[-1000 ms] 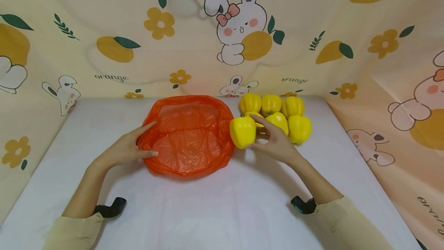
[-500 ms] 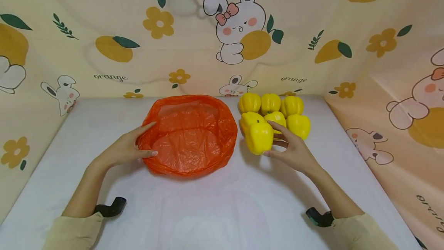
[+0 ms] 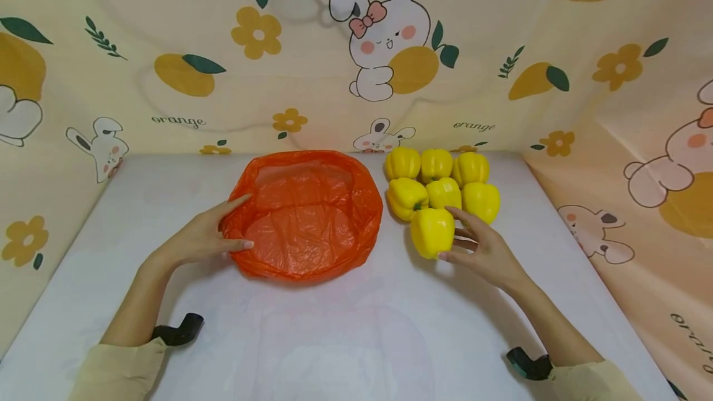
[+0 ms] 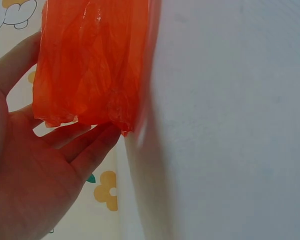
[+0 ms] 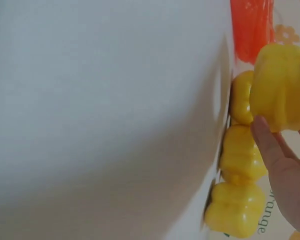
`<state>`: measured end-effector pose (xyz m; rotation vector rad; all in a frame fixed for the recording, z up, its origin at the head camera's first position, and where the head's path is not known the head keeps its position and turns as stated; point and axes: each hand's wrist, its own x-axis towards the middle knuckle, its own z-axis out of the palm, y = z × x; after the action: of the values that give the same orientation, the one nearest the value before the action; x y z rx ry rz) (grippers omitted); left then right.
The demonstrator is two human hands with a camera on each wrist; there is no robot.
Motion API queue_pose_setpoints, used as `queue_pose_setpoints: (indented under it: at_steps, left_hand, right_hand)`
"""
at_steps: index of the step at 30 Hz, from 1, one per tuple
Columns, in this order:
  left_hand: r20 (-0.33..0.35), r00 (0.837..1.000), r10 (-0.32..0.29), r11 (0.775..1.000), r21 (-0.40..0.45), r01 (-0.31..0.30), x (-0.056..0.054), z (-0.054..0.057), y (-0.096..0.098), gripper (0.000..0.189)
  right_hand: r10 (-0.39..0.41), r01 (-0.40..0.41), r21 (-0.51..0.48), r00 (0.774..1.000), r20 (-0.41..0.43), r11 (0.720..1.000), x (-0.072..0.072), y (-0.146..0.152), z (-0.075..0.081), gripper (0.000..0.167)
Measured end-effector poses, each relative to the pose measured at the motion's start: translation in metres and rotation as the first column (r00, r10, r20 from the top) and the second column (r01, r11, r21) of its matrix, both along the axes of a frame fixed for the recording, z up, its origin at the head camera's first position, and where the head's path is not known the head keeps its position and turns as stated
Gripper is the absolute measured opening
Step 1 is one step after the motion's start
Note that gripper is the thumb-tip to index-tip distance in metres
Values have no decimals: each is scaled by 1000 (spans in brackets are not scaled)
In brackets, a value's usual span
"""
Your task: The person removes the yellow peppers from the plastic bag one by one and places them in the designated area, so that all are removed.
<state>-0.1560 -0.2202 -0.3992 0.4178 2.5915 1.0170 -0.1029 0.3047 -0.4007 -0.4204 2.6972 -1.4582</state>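
In the head view, an orange-red plastic bag [image 3: 303,228] stands with its mouth spread wide. My left hand [image 3: 206,234] holds the bag's left rim, with two fingertips over the edge. From the left wrist view, more fingers of the left hand [image 4: 50,165] lie against the bag's outer side [image 4: 90,65]. My right hand [image 3: 484,249] grips a yellow bell pepper [image 3: 432,233] to the right of the bag. The right wrist view shows the held bell pepper [image 5: 280,87] raised off the table between thumb and fingers.
Several more yellow bell peppers [image 3: 437,166] are grouped in rows at the back right, just behind the held one. A white table [image 3: 334,339] spreads under everything. Printed cloth [image 3: 312,79] hangs behind and along both sides.
My right hand has carried the bell pepper rightward and toward me, away from the bag's right rim. The bell pepper behind it shows more fully. The left hand and bag stay nearly the same.
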Motion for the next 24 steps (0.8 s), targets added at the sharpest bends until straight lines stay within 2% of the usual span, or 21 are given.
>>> queue_pose_setpoints:
  at_steps: [8,17,24]
  left_hand:
    - [-6,1000,-9,1000,14,9,1,-1,-2,95]
    - [0,1000,14,1000,3,-14,5,-3,-6,95]
    - [22,999,27,998,58,-28,8,-2,-9,94]
  right_hand:
    - [-13,9,71,999,51,997,0,-1,-4,88]
    - [-1,-2,127,1000,28,992,-3,-3,-16,88]
    - [-9,6,107,999,36,994,-1,-4,-17,93]
